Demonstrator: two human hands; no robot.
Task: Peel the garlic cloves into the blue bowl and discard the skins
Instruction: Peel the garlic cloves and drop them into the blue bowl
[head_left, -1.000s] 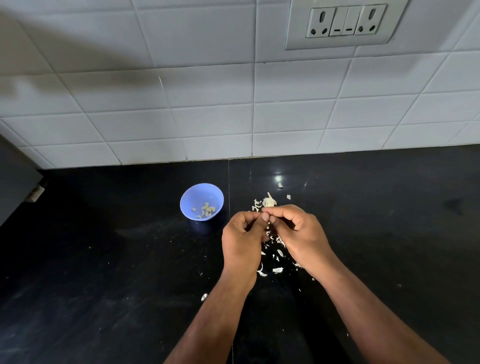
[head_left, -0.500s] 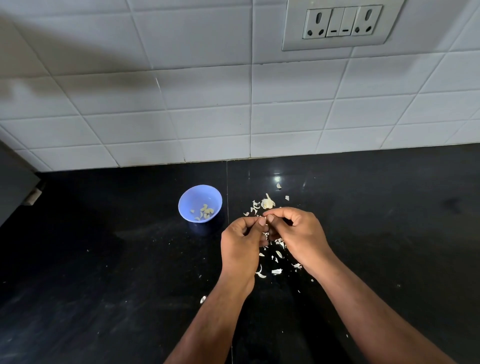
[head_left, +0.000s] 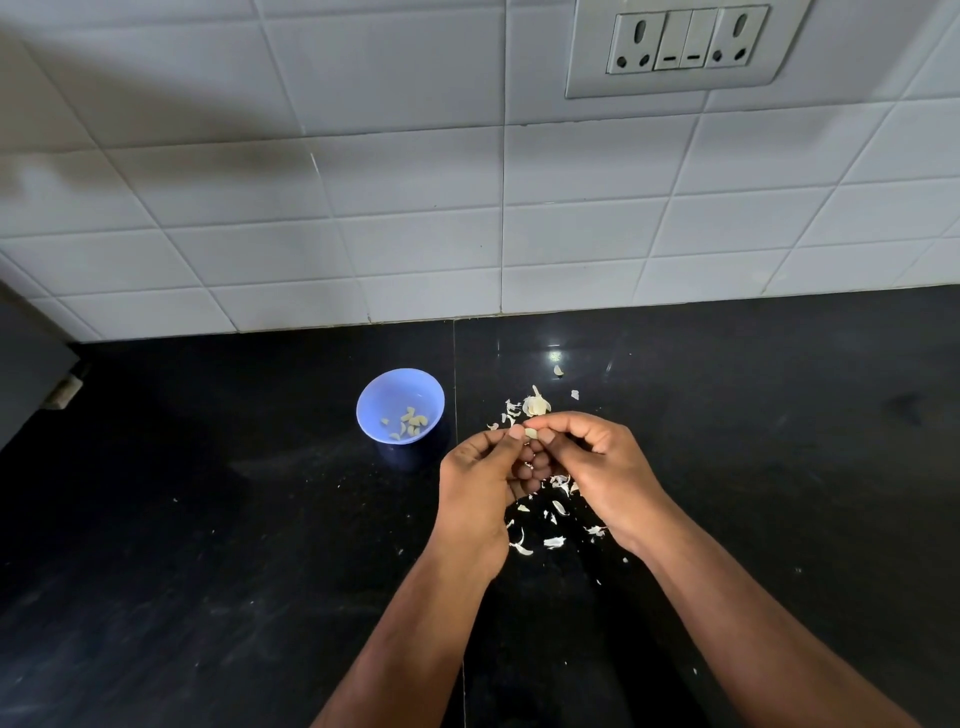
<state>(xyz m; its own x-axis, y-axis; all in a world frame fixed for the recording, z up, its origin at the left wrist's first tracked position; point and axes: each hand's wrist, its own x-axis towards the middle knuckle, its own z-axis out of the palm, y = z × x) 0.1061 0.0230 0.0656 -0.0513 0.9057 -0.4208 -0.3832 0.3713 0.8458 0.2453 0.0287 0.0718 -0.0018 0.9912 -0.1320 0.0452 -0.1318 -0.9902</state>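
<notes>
Hands, left (head_left: 480, 486) and right (head_left: 597, 467), keep their grip pinching the garlic clove (head_left: 531, 433), unchanged.

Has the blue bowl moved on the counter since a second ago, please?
No. The blue bowl sits just left of the counter seam, as before; only the head camera shifted slightly.

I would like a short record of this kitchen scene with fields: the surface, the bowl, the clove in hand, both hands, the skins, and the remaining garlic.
surface: black countertop below a white tiled wall
bowl: blue bowl, upright, left of the hands, several peeled cloves inside
clove in hand: garlic clove, pinched between both hands
left hand: fingertips pinch the clove
right hand: fingertips pinch the clove
skins: garlic skins scattered on the countertop under the hands
remaining garlic: garlic piece lying just behind the hands
</notes>
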